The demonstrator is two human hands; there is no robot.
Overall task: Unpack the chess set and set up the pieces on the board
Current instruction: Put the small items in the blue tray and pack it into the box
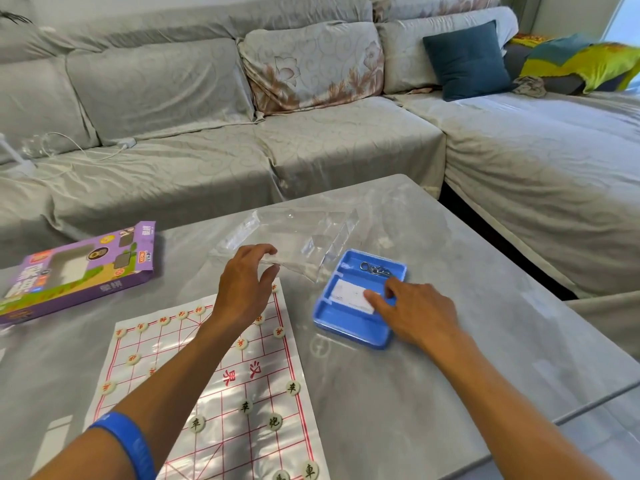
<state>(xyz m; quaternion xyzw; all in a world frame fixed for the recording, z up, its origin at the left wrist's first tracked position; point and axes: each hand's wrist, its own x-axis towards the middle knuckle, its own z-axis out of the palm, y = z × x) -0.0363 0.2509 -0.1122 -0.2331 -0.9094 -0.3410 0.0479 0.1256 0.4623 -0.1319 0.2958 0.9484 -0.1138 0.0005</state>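
A grey table [450, 341] carries the paper board [221, 393], dotted with round pieces [196, 424]. Beyond it lies a clear plastic tray [298, 233], its near edge held in the left hand [242, 289]'s narrow grip. The right hand [415, 310], grip loose and holding nothing, touches a white card [349, 295] in the blue tray [346, 327].

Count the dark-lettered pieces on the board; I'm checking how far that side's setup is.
6 dark-lettered pieces: one far right, three in a loose row below it, two at the bottom edge. The left arm may hide others.
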